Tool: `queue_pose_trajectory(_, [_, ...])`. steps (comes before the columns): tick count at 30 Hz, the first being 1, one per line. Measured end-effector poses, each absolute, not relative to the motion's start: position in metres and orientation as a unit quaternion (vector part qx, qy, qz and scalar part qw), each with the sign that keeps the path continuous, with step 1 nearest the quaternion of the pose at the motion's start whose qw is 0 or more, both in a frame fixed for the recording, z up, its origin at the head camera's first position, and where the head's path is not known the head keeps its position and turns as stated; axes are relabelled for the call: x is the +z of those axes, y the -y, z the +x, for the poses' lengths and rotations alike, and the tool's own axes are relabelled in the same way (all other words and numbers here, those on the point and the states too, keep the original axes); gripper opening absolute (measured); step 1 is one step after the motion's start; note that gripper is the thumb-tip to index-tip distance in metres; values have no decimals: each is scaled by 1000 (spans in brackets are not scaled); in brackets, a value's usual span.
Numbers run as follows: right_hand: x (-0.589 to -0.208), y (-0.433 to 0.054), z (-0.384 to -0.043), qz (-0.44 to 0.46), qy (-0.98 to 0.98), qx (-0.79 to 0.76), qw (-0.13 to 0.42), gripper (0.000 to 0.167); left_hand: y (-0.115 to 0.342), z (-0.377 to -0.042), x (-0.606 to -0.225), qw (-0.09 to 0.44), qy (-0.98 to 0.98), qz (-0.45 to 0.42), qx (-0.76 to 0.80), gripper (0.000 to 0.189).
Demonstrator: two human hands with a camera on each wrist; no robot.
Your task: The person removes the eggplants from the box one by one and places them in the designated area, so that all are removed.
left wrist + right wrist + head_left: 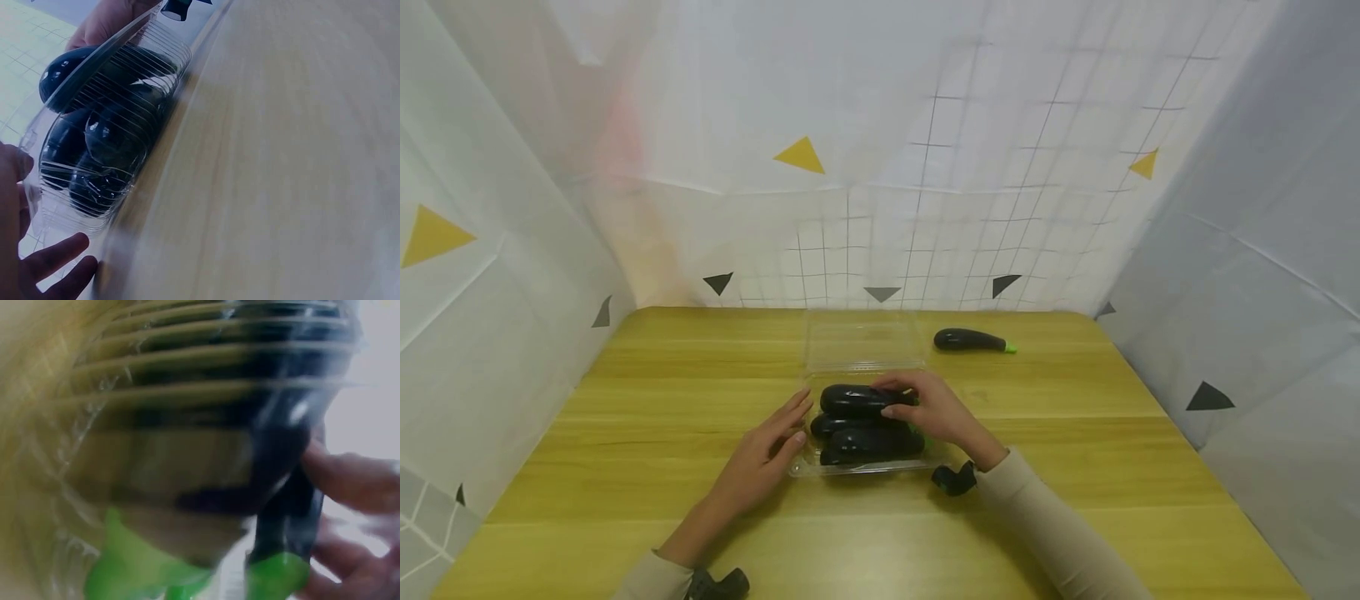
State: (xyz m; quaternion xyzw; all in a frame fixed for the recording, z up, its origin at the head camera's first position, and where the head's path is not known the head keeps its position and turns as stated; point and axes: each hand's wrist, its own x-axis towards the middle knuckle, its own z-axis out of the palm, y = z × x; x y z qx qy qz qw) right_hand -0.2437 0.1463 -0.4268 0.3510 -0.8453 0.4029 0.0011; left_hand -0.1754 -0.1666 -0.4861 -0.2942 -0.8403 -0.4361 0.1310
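Observation:
A clear plastic clamshell box [801,469] stands open with several dark purple eggplants lying in it, piled on one another. My right hand [938,408] grips the far, topmost eggplant [850,401] near its stem end, thumb on the near side and fingers over the far side. Green stem caps [278,575] show close up in the blurred right wrist view. At the box's left side is my left hand [758,460], its fingers relaxed and spread. The left wrist view has its thumb [22,164] at the box's rim.
The box's transparent lid [863,342] lies folded back on the wooden table [700,350]. One more eggplant [968,339] with a green stem lies to the right behind the box. White sheeting with triangles surrounds the table at the back and sides.

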Motion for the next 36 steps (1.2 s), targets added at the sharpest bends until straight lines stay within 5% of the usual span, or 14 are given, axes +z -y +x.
queue_pose_trajectory(36, [-397,-173,-239,354,838,415,26,34,165,-175,-485,150,836,-286,-443,47])
